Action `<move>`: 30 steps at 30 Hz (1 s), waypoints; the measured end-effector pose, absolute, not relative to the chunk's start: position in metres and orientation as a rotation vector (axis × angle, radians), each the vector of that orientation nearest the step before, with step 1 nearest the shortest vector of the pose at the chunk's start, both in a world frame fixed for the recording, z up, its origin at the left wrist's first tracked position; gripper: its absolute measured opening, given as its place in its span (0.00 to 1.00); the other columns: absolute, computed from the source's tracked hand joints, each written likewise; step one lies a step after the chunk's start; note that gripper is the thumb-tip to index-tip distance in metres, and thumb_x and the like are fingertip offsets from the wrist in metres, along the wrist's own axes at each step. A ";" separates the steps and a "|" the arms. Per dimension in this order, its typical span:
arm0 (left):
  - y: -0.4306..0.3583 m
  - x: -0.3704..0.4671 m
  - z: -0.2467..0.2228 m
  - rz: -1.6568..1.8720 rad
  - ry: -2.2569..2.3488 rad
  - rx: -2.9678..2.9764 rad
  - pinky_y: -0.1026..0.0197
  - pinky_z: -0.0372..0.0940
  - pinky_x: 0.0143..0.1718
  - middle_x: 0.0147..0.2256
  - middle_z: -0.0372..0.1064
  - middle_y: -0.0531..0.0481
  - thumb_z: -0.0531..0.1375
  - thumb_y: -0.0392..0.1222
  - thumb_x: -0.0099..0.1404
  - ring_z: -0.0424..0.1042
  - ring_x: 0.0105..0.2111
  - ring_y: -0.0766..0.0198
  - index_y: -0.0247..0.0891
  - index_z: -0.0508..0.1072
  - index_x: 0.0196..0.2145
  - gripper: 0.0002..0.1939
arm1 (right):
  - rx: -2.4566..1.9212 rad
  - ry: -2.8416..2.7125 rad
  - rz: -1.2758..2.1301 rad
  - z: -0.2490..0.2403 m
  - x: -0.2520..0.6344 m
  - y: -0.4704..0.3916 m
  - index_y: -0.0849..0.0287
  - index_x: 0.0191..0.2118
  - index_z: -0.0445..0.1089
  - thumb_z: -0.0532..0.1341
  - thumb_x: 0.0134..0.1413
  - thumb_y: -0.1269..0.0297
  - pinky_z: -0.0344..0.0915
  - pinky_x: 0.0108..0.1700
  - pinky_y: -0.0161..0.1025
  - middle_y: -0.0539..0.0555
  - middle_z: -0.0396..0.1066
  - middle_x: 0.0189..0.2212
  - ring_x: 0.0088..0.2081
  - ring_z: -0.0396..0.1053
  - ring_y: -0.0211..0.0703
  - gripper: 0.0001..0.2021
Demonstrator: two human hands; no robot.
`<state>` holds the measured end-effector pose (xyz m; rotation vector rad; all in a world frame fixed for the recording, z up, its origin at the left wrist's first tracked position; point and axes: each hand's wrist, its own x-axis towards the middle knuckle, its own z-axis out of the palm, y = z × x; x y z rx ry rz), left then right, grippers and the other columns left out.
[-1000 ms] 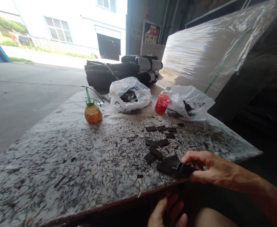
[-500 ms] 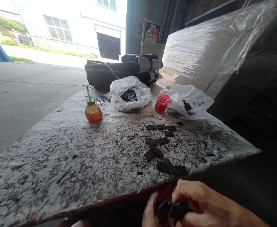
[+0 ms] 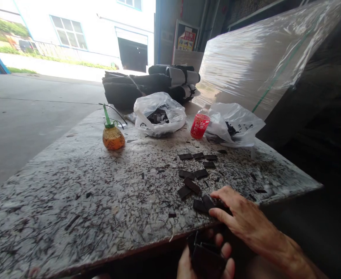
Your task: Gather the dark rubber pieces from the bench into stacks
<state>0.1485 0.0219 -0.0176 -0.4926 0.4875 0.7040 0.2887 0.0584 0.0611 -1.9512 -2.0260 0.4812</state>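
My left hand (image 3: 205, 261), below the table's front edge, is closed around several small black rectangular pieces (image 3: 206, 259) stacked together. My right hand (image 3: 240, 215) reaches over the edge, thumb and forefinger apart, at a small pile of the same black pieces. Its fingertips are at the near end of one tilted piece (image 3: 208, 202), which overlaps another piece (image 3: 199, 205). The part of the pile under the right palm is hidden. Farther back, a reddish-brown piece (image 3: 191, 185) lies across a black one (image 3: 184, 192), with several more pieces beyond.
Black shreds litter the pale tabletop (image 3: 80, 155). An oil can with a green spout (image 3: 113, 137) stands left. Behind are a plastic bag of black scraps (image 3: 160, 128), a red-labelled bottle (image 3: 199, 126), another plastic bag (image 3: 246, 126) and black rolls (image 3: 135, 87). A wrapped stack (image 3: 246, 66) rises at right.
My right hand has left the pieces held in my left hand and moved up onto the table, to the nearest pile. The left hand still holds its stack, now more exposed.
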 end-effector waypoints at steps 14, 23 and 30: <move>0.026 0.151 -0.006 0.722 0.487 -0.446 0.52 0.66 0.36 0.31 0.74 0.34 0.54 0.38 0.59 0.74 0.33 0.48 0.27 0.73 0.28 0.11 | -1.913 -2.014 0.712 0.062 0.284 0.069 0.56 0.25 0.57 0.59 0.41 0.69 0.53 0.29 0.34 0.45 0.62 0.25 0.29 0.59 0.37 0.07; 0.027 0.155 -0.014 0.729 0.501 -0.351 0.53 0.65 0.39 0.33 0.75 0.38 0.49 0.40 0.63 0.73 0.36 0.50 0.27 0.76 0.30 0.18 | -1.699 -1.664 1.064 0.052 0.294 0.076 0.58 0.24 0.55 0.60 0.45 0.65 0.52 0.26 0.31 0.43 0.56 0.21 0.25 0.54 0.33 0.10; 0.024 0.155 -0.021 0.731 0.435 -0.330 0.53 0.65 0.41 0.37 0.74 0.38 0.48 0.40 0.64 0.72 0.40 0.50 0.28 0.76 0.32 0.19 | -1.636 -1.533 1.121 0.046 0.307 0.079 0.59 0.25 0.58 0.62 0.46 0.59 0.54 0.27 0.32 0.44 0.59 0.22 0.25 0.57 0.33 0.13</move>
